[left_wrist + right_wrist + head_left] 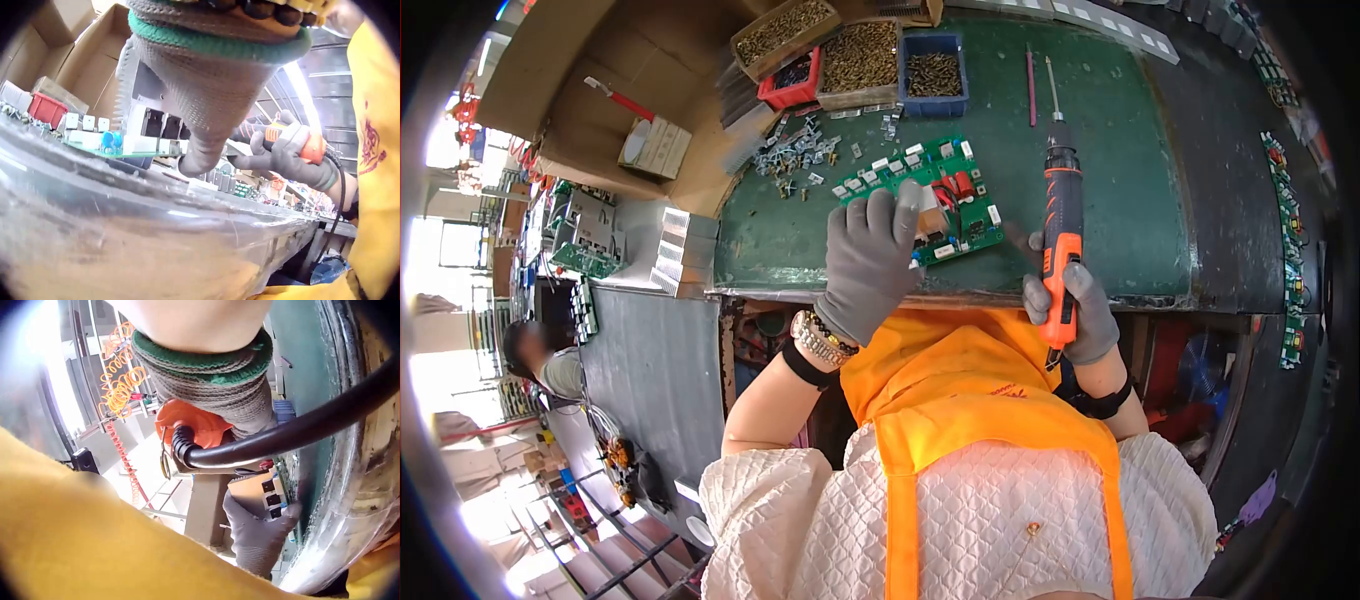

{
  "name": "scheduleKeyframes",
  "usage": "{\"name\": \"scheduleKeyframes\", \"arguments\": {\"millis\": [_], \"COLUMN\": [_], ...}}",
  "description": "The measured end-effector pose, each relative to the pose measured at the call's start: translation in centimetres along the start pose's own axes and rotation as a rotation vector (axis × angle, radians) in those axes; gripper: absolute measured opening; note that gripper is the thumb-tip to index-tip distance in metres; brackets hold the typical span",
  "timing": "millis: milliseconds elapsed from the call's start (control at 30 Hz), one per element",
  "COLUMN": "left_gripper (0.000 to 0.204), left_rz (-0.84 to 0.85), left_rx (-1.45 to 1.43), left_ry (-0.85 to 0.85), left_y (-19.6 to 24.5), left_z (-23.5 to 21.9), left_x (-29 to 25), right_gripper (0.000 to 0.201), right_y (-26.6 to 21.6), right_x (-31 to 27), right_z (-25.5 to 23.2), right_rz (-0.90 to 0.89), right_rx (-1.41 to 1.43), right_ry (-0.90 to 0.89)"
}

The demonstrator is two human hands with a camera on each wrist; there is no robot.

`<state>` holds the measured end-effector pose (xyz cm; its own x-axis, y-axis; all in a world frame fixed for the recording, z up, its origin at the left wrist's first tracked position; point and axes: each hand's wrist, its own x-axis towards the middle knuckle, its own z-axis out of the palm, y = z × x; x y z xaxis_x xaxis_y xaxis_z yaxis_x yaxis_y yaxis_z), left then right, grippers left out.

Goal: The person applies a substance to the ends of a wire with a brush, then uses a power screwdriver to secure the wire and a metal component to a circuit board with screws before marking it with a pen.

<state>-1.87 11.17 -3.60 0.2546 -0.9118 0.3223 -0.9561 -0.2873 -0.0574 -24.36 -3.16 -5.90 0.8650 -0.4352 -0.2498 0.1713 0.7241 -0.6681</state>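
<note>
Left hand (868,262) grips the circuit board (930,195) near the worktop (1120,200) front edge; right hand (1072,310) clasps the electric screwdriver (1060,235)

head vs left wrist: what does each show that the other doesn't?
Head only: the bins of screws at the back of the green mat, loose metal parts, two rods, and the full top of the circuit board.

Left wrist only: the board's near edge side-on, with blue capacitors and black relays, seen from below the table edge.

Both: the gloved left hand on the board and the gloved right hand gripping the orange screwdriver.
</note>
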Motion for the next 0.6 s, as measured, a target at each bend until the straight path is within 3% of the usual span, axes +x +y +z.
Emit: {"name": "scheduleKeyframes", "arguments": {"millis": [167,200,267,333,400,467,533,600], "left_gripper": [0.101,0.101,0.097,0.095,0.092,0.088,0.086,0.085], "left_rz": [-0.038,-0.029,-0.079,-0.065,-0.044,-0.133,-0.117,-0.108], "left_rx": [0.044,0.037,-0.090,-0.258,-0.421,-0.642,-0.707,-0.772], "left_ry": [-0.368,-0.366,-0.468,-0.540,-0.611,-0.843,-0.852,-0.863], "left_y": [1.7,1.2,-1.1,-4.7,-7.3,-9.1,-11.2,-12.5], "left_z": [-4.0,-5.0,-6.3,-6.3,-6.2,-5.9,-4.5,-3.2], "left_x": [2.9,4.1,7.0,10.1,12.5,14.2,15.0,15.1], "right_gripper": [0.070,0.070,0.074,0.075,0.079,0.081,0.080,0.077], "right_y": [-0.4,-0.7,-1.5,-2.7,-3.2,-3.1,-2.7,-2.0], "right_x": [-2.2,-2.7,-4.2,-5.5,-6.5,-6.4,-5.6,-4.6], "right_z": [-0.3,-0.5,-1.0,-1.6,-1.8,-0.3,-0.3,0.2], "right_rz": [-0.050,-0.055,-0.070,0.008,0.158,0.213,0.285,0.244], "right_rx": [-0.207,-0.209,-0.248,-0.275,-0.511,-0.506,-0.746,-0.733], "right_ry": [0.135,0.145,0.109,0.129,0.084,0.123,0.072,0.084]}}
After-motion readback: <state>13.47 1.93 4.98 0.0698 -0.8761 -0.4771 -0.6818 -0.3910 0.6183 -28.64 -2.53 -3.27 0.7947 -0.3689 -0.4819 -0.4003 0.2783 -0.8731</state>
